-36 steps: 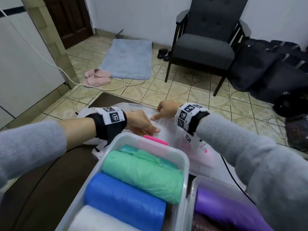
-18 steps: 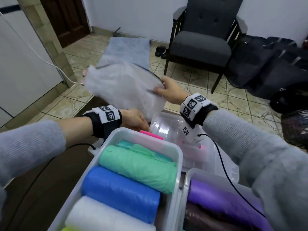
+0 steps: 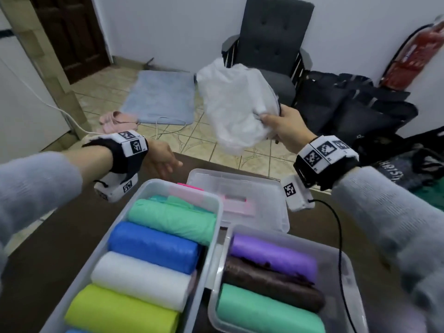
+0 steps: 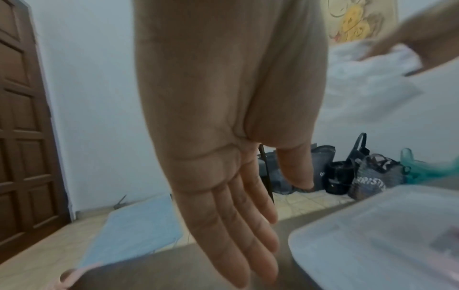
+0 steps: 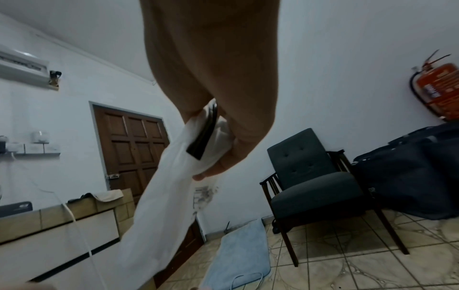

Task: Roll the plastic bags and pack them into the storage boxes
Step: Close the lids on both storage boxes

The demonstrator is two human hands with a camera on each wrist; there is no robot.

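Note:
My right hand (image 3: 276, 123) grips a crumpled white plastic bag (image 3: 236, 104) and holds it up in the air beyond the table's far edge; the right wrist view shows the bag (image 5: 168, 196) hanging from the right hand (image 5: 218, 157), with a dark strip pinched against it. My left hand (image 3: 165, 159) hovers over the dark table, fingers (image 4: 248, 235) straight, holding nothing. Two clear storage boxes stand near me: the left box (image 3: 216, 203) holds several rolled bags, the right box (image 3: 348, 260) holds purple, brown and green rolls.
A clear lid (image 3: 240, 186) with pink clips lies beyond the boxes, near the far edge of the dark table (image 3: 48, 248). A black cable (image 3: 340, 236) runs from my right wrist over the right box. Across the tiled floor stand a grey armchair (image 3: 271, 49), dark bags (image 3: 355, 109) and a blue mat (image 3: 161, 97).
My right hand has lifted the white bag off the table and swung it up and to the right. My left hand let go of it and stays low over the table.

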